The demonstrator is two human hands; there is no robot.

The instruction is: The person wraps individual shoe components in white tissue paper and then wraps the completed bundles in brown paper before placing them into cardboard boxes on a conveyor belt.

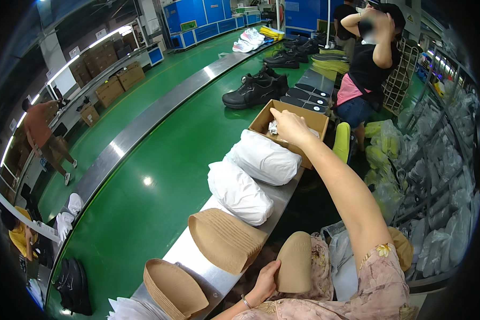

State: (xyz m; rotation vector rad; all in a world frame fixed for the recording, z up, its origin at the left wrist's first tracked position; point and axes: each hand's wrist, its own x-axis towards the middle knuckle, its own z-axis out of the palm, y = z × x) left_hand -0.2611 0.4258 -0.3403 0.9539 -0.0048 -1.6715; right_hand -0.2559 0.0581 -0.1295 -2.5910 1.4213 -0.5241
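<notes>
A curved brown paperboard piece, rounded at the top, stands upright in front of my body. My left hand is closed on its left edge, with the fingers partly behind it. My right arm stretches forward to an open brown cardboard box on the narrow metal bench. There my right hand lies over the box's near-left part, its index finger stretched out at the rim and its other fingers mostly hidden. Some crumpled white and silvery material shows below that hand. Two white-wrapped bundles lie just this side of the box.
Nested brown paperboard pieces and another such stack rest on the bench. Beyond it runs a green conveyor carrying black shoes. Black insoles lie past the box. A co-worker stands at far right, beside a wire rack with plastic-wrapped goods.
</notes>
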